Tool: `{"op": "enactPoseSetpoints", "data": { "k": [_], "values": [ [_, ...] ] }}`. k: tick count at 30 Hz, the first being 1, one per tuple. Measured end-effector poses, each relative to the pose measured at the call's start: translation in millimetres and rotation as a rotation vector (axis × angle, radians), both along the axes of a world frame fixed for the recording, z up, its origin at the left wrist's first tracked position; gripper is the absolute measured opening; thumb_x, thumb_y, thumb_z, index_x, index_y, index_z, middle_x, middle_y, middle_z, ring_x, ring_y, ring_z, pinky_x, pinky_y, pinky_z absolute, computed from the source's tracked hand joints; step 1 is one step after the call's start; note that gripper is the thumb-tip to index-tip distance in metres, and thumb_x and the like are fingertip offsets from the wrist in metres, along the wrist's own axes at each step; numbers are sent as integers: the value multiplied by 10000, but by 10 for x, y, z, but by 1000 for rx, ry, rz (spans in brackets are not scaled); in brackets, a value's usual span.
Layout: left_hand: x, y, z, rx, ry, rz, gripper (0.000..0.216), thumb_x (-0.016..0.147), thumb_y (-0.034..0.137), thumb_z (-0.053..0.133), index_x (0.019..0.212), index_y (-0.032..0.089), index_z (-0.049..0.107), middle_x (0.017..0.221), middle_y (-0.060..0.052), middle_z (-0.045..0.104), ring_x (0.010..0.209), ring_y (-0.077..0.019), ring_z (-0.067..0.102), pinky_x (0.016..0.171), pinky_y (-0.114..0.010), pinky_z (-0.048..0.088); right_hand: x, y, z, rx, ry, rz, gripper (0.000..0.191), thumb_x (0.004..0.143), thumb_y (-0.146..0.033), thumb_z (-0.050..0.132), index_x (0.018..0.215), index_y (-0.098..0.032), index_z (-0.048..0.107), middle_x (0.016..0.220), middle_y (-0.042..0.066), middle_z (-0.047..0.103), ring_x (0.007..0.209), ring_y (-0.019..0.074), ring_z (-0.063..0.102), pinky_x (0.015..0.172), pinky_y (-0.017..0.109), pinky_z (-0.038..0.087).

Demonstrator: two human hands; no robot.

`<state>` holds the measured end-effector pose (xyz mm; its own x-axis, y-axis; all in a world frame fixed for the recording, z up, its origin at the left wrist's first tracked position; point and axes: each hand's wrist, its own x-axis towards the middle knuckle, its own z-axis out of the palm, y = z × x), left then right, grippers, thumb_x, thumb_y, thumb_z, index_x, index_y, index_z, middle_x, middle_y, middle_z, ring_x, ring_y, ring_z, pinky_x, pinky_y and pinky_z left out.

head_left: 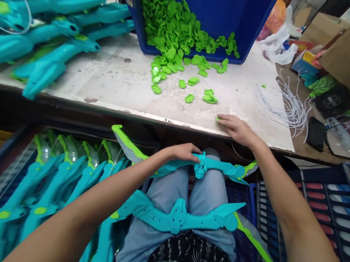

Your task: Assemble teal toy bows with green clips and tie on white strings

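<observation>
Across my knees lies a teal plastic toy bow with green tips. My left hand is closed on it, the fingers beside its central slotted fitting. A second teal toy bow rests on my thighs nearer my body, touched by neither hand. At the table's front edge my right hand has its fingers together on a small green plastic piece, only part of which shows. Several more loose green pieces lie on the white tabletop beyond it.
A blue bin on the table is tipped towards me, with green pieces spilling out. Teal toy parts are piled at left. White cords and a dark phone-like slab lie at right. Crates flank my legs; the left holds assembled bows.
</observation>
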<state>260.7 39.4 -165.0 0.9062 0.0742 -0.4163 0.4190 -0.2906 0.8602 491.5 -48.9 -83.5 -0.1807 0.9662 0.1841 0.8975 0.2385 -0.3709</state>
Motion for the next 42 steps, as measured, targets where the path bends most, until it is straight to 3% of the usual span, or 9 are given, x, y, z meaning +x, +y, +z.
{"op": "enactPoseSetpoints", "data": {
  "k": [8,13,19,24,28,32,35,37,42],
  "values": [
    [34,-11,-52,-76,23,24,503,676,443,647,1052,113,696,1014,-61,711,956,-230,611,826,-268,443,123,85,57,0,-184,92,261,902,-235,500,1087,-217,684,1169,108,635,1012,246,562,897,427,482],
    [49,-7,-81,-234,84,55,496,655,432,700,1048,130,694,996,-55,716,927,-225,623,825,-281,455,-100,-165,47,111,-137,48,247,929,-266,481,1075,-194,667,1123,128,649,952,248,568,855,445,480],
    [42,-29,-136,-403,70,63,467,648,474,734,959,129,693,832,-30,703,770,-179,612,738,-272,456,-850,-872,-469,176,-23,97,211,913,-286,549,1027,-160,674,1025,126,688,927,236,593,774,394,507],
    [23,-75,-111,-483,70,77,483,649,517,724,914,117,667,757,-21,661,682,-148,572,687,-276,454,-1016,-1047,-851,163,68,-32,221,919,-280,544,1040,-176,698,1095,131,689,961,238,593,837,421,499],
    [9,-76,-64,-382,31,15,500,669,531,702,936,110,657,815,-36,659,753,-163,577,718,-284,450,-1064,-1068,-876,74,129,-99,213,912,-319,553,1047,-255,705,1131,80,694,1029,260,578,891,470,467],
    [22,-99,-62,-131,-8,-15,500,658,574,683,873,126,633,765,-18,627,726,-161,564,652,-258,412,-1139,-1108,-881,-8,201,-337,179,855,-371,629,997,-287,698,1179,70,659,1132,298,537,939,510,424],
    [57,-143,-88,-30,11,-9,474,652,579,672,828,144,604,707,8,589,667,-148,552,593,-241,379,-1114,-1034,-862,-137,241,-504,504,720,-435,756,1173,-266,614,1210,110,625,1138,336,525,908,520,422],
    [88,-167,-93,8,12,6,428,655,539,669,807,146,594,692,14,572,650,-146,546,573,-237,365,-1076,-941,-836,-264,208,-512,678,643,-448,809,1246,-253,569,1174,119,642,1134,362,513,891,533,410],
    [57,-248,33,226,1,-2,363,689,439,671,873,128,639,737,-17,625,710,-191,586,610,-250,377,-1098,-877,-808,-322,95,-470,655,630,-429,825,1209,-224,598,1146,124,655,1094,363,527,904,545,397]
  ]
}}
